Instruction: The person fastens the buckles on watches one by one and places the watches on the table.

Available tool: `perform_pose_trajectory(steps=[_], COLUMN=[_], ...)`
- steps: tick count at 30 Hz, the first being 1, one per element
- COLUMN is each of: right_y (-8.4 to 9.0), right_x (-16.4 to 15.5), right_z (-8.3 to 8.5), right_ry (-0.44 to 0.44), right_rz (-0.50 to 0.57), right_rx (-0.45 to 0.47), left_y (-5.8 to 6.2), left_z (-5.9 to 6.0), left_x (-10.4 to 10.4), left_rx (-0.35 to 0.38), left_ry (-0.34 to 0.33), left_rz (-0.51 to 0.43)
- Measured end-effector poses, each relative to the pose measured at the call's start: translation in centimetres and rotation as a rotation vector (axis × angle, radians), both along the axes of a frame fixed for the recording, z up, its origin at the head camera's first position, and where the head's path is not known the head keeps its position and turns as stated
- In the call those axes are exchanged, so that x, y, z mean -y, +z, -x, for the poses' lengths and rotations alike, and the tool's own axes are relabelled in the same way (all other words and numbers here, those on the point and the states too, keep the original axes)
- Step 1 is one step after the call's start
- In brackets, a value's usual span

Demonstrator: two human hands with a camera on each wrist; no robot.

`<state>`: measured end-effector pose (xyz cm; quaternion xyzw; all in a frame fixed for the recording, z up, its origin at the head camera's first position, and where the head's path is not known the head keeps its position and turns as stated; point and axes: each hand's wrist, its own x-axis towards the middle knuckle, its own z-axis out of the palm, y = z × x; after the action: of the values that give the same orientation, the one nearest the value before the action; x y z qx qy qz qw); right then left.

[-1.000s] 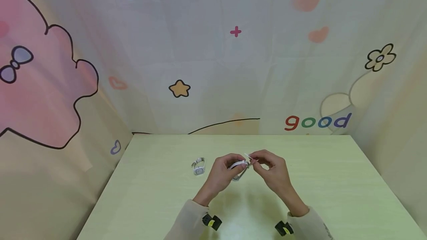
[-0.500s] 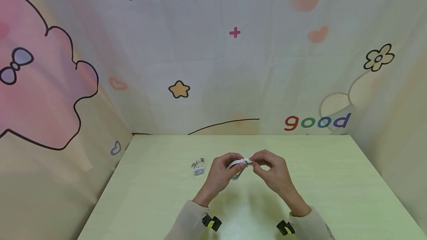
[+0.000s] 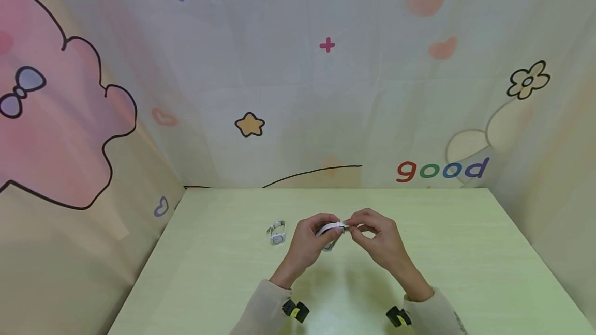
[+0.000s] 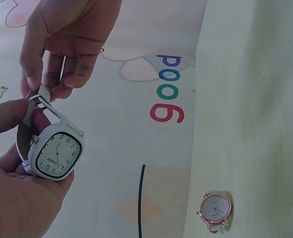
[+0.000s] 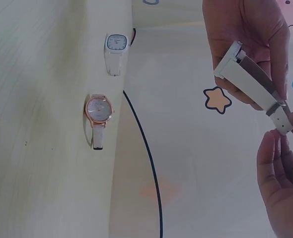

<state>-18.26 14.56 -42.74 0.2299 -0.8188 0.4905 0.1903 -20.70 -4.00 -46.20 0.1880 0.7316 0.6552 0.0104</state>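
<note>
A white wristwatch [image 4: 58,154] with a rounded-square face hangs in the air between both hands. My left hand [image 3: 307,242] holds it by the case and strap, thumb near the buckle. At the buckle [image 5: 274,107], my right hand [image 3: 385,242] pinches the strap's free end [image 5: 282,123] between thumb and fingertips; punched holes show in that end. The strap forms a loop, its tip passing through the buckle area. In the left wrist view the dial faces the camera, numerals inverted. Parts of the strap are hidden by fingers.
Left of the hands, another white square-faced watch [image 3: 277,239] lies on the pale table [image 3: 223,273]. A round rose-gold watch with a light strap [image 5: 99,109] lies on the table in both wrist views. A printed curtain [image 3: 298,92] stands behind the table's back edge.
The strap's free end, sticking up a second ago, now lies in line with the buckle between my right fingertips. My right hand has shifted slightly left; my left hand has barely moved.
</note>
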Motion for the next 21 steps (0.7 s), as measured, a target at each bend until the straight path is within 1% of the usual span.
perform_pose_trajectory(steps=[4, 9, 14, 18, 21], right_y=[0.0, 0.2, 0.2, 0.0, 0.0], right_x=[0.2, 0.4, 0.8, 0.9, 1.0], right_z=[-0.1, -0.6, -0.6, -0.5, -0.5], right_ry=[-0.009, 0.014, 0.023, 0.03, 0.019], right_rz=[0.034, 0.071, 0.078, 0.105, 0.119], right_rx=[0.027, 0.04, 0.028, 0.016, -0.001], left_y=[-0.1, -0.1, -0.1, 0.0, 0.0], left_z=[0.1, 0.2, 0.1, 0.1, 0.1], left_x=[0.0, 0.0, 0.0, -0.1, -0.2], left_rx=[0.006, 0.023, 0.035, 0.049, 0.062], left_ry=[0.019, 0.034, 0.029, 0.019, 0.006], left_rz=[-0.011, -0.05, -0.078, -0.1, -0.122])
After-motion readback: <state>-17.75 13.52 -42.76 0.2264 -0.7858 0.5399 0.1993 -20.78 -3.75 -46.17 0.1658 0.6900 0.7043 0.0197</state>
